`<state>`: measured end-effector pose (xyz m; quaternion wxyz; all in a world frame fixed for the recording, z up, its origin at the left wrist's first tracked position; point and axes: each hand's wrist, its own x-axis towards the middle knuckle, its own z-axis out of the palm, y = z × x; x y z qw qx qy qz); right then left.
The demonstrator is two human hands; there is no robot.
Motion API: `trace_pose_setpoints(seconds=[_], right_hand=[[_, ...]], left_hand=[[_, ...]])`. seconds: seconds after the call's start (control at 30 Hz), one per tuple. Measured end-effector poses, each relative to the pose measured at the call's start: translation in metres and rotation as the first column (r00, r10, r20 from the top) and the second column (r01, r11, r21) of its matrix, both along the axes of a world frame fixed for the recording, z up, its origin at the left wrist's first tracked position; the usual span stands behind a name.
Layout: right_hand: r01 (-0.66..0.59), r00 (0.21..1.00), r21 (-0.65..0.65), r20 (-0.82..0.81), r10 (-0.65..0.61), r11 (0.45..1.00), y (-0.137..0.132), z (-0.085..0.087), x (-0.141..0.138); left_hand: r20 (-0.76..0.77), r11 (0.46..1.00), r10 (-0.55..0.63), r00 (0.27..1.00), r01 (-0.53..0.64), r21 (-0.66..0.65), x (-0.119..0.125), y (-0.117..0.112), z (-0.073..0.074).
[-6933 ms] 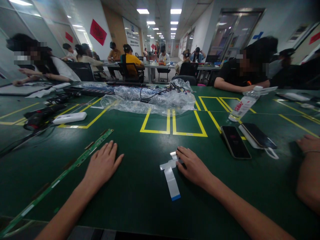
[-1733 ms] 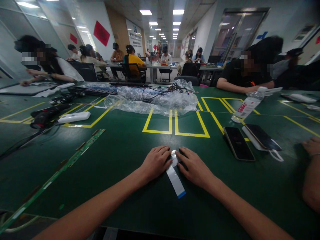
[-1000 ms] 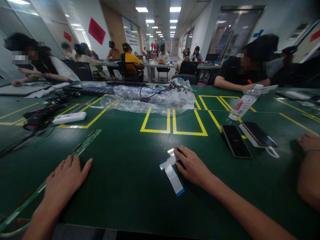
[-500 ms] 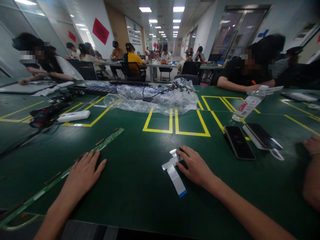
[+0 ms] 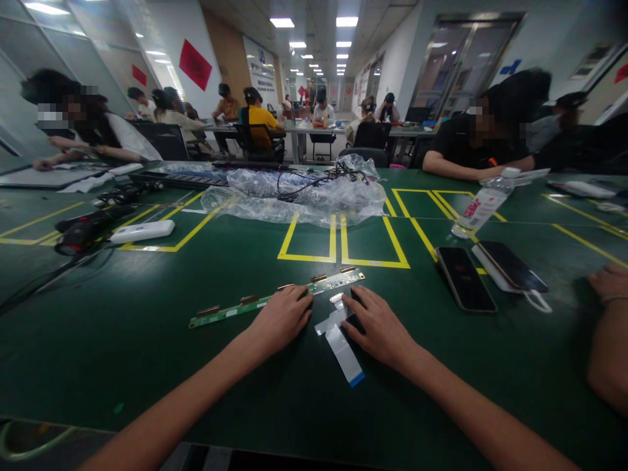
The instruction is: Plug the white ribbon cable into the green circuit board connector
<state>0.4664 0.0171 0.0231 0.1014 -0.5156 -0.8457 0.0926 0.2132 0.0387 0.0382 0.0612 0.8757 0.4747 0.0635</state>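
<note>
A long, narrow green circuit board (image 5: 338,281) lies slantwise on the green table, with copper-coloured tabs along its far edge. My left hand (image 5: 284,317) is closed over its middle, and the fingers hide part of it. Just right of that hand is a white flat ribbon cable (image 5: 343,353), a folded piece with a blue end toward me and a silvery connector at its far end. My right hand (image 5: 380,324) holds the cable at its right side, index fingertip by the connector and thumb lower down. A gap shows between that thumb and finger.
Crumpled clear plastic wrap (image 5: 314,196) with black cables lies across the table's middle. To the right are a phone (image 5: 466,278), another phone (image 5: 510,265) on a white item, and a bottle (image 5: 483,206). At the right edge rests another person's arm (image 5: 611,333).
My left hand has moved right, bringing the circuit board with it from the left side to beside the ribbon cable. My right hand and the cable have stayed in place.
</note>
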Motion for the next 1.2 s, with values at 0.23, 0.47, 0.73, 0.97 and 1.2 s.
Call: trace_pose_setpoints(seconds=[0.23,0.47,0.73,0.97,1.2], right_hand=[[-0.02,1.0,0.006,-0.004,0.02,1.0,0.0,-0.004,0.001],[-0.03,1.0,0.002,0.005,0.03,1.0,-0.001,-0.006,-0.005],[-0.026,0.999,-0.014,0.023,0.026,1.0,-0.002,-0.002,-0.01],[-0.016,0.999,-0.011,0.046,0.017,1.0,-0.002,-0.004,-0.013],[-0.071,0.997,-0.023,0.018,0.071,0.997,0.008,-0.001,-0.006]], left_hand=[[0.213,0.992,-0.124,0.969,0.127,0.002,0.023,0.021,-0.003],[0.317,0.991,-0.132,0.939,0.12,0.057,0.024,0.026,-0.016],[0.32,0.992,-0.114,0.941,0.094,0.078,0.026,0.027,-0.019],[0.366,0.993,-0.112,0.924,0.093,0.069,0.027,0.027,-0.022],[0.46,0.99,-0.141,0.877,0.139,0.039,0.026,0.028,-0.022]])
